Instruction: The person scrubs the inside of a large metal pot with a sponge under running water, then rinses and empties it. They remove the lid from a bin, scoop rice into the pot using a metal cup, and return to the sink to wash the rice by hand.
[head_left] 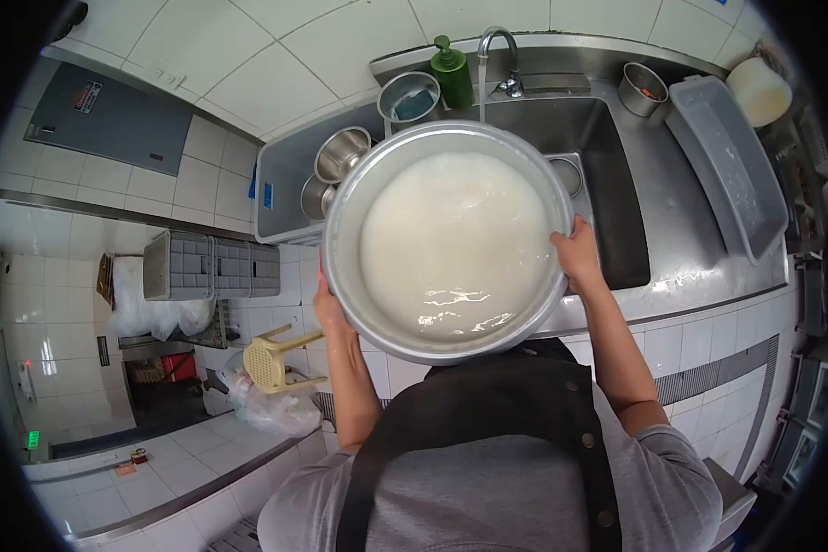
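A large round metal pot (339, 267) full of cloudy whitish liquid is held up in front of my body, partly over the sink. My left hand (329, 308) grips its left side, with the fingers mostly hidden behind the wall. On the right side, my right hand (577, 254) is closed round the rim, thumb on top. Behind the pot, water runs from the curved faucet (501, 55) into the sink (607, 202). The pot hides much of the basin.
Metal bowls (343, 154) sit in a grey tub (285, 175) at left. Near the faucet stand a green pump bottle (451, 74) and another bowl (408, 97). Rightward are a small metal pot (642, 89) and a grey tray (731, 166). A yellow stool (269, 364) stands lower left.
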Action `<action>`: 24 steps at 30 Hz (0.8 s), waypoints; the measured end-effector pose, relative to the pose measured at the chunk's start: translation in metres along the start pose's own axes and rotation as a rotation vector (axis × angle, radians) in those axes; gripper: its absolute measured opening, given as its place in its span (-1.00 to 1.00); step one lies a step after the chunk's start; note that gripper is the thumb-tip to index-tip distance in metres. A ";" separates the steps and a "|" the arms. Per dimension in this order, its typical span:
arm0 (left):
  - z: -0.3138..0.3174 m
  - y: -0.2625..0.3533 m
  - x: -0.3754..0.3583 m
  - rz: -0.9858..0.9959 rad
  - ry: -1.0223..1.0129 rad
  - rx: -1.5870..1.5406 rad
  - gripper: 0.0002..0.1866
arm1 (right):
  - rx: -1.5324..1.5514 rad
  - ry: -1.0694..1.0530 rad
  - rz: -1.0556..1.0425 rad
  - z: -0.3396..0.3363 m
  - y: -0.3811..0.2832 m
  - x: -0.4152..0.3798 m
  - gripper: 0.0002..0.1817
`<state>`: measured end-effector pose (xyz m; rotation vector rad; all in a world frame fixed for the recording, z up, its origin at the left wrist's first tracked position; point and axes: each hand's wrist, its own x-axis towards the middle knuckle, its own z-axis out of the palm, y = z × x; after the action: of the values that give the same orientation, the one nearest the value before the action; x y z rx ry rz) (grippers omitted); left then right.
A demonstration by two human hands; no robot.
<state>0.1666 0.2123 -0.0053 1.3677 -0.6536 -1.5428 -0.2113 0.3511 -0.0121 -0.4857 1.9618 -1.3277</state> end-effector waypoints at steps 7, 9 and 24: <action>-0.048 0.050 -0.012 0.059 0.181 0.038 -0.51 | 0.045 -0.078 -0.058 0.060 0.022 -0.019 -0.53; -0.061 0.064 -0.011 0.090 0.213 0.063 -0.53 | 0.086 -0.123 -0.060 0.077 0.029 -0.024 -0.51; -0.083 0.119 0.028 0.314 0.309 0.142 -0.54 | 0.392 -0.210 0.198 0.150 0.036 0.001 -0.57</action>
<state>0.2823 0.1532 0.0649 1.4901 -0.7523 -1.0273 -0.0998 0.2680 -0.0789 -0.2229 1.4897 -1.4241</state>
